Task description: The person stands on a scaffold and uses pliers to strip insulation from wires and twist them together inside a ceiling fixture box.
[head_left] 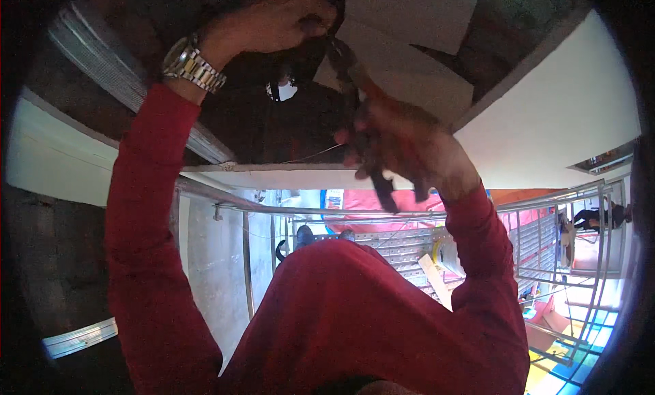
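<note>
Raised into a dark ceiling opening, my left hand (290, 20), with a metal watch at the wrist, is closed. What its fingers hold is too dark to make out. Facing it, my right hand (409, 139) grips dark pliers (384, 192), partly smeared by motion. Their handles point down below my fingers, and their jaw end reaches up close to my left fingertips. Whether the jaws bite on anything cannot be seen. A thin wire (321, 152) runs near the opening's lower edge, left of my right hand.
White ceiling panels (566, 115) border the opening, with a ribbed metal channel (102, 61) at left. Below are metal scaffold rails (273, 209) and a perforated platform (402, 248) holding a board (434, 279). A person (600, 217) appears at far right.
</note>
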A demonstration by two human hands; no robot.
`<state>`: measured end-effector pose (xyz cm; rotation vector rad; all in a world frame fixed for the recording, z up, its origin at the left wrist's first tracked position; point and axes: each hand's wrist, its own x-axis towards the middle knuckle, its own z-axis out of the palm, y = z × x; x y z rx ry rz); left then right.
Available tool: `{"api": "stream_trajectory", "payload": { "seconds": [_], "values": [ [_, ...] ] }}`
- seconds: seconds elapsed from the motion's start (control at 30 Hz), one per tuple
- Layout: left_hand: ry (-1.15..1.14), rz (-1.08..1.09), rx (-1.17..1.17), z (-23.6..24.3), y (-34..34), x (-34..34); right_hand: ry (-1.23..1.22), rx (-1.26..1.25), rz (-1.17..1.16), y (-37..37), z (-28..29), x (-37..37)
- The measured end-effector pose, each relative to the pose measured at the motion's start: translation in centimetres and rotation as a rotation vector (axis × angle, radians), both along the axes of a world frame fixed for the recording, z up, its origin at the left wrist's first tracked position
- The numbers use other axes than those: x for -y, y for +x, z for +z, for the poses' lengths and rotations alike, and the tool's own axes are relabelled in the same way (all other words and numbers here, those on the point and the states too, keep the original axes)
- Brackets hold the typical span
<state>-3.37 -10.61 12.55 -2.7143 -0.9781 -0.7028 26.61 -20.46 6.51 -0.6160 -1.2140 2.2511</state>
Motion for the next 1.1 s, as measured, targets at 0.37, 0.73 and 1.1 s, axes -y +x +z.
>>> {"api": "stream_trajectory", "payload": {
  "seconds": [0.37, 0.73, 1.1],
  "values": [
    [-0.656, 0.497, 0.056, 6.8, 2.7, 0.2, 1.556, 0.793, -0.852, -2.0, -1.4, 3.0],
    [-0.775, 0.430, -0.649, 15.1, 4.0, -0.8, 1.801, 1.157, -0.892, -5.5, -0.9, 1.4],
    [-0.889, 0.120, -0.277, 12.1, 2.7, -5.8, 1.782, 1.305, -1.034, -6.4, -2.5, -1.1]
  ]
}}
